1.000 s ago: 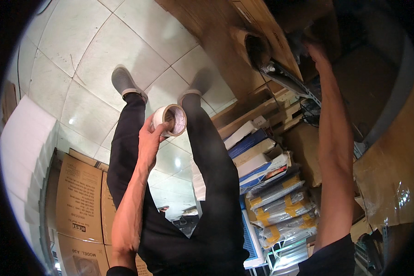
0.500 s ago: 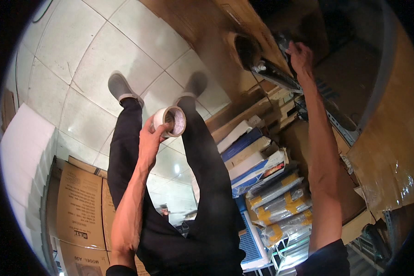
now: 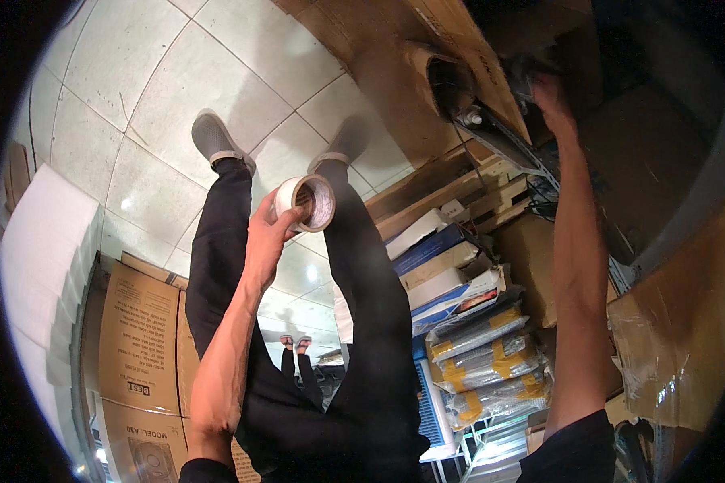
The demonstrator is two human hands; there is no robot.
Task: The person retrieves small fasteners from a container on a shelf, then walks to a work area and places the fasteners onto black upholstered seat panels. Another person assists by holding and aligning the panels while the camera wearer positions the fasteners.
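My left hand [image 3: 263,233] is wrapped around a wide roll of packing tape [image 3: 321,205] with a cardboard core, held up in front of my legs. The thumb presses into the core's opening. My right hand [image 3: 553,95] reaches to the far right, into the shadow beside an upright cardboard flap [image 3: 479,68]. Its fingers are curled at a dark, shiny, crumpled-looking thing [image 3: 521,84], too dim to name. Below that hand a metal shelf edge [image 3: 499,135] runs past the flap.
Bubble-wrapped packages [image 3: 483,362] with yellow tape lie stacked by my right leg, below several flat boxes [image 3: 435,249]. Brown cartons [image 3: 141,338] and white foam sheets [image 3: 48,233] stand at the left. A cardboard tube [image 3: 428,76] is near the flap. Another person's legs [image 3: 306,374] show behind me.
My right hand has moved a little farther right and deeper into the shadow. The tape roll stays in my left hand, slightly higher and to the right. The view has shifted slightly.
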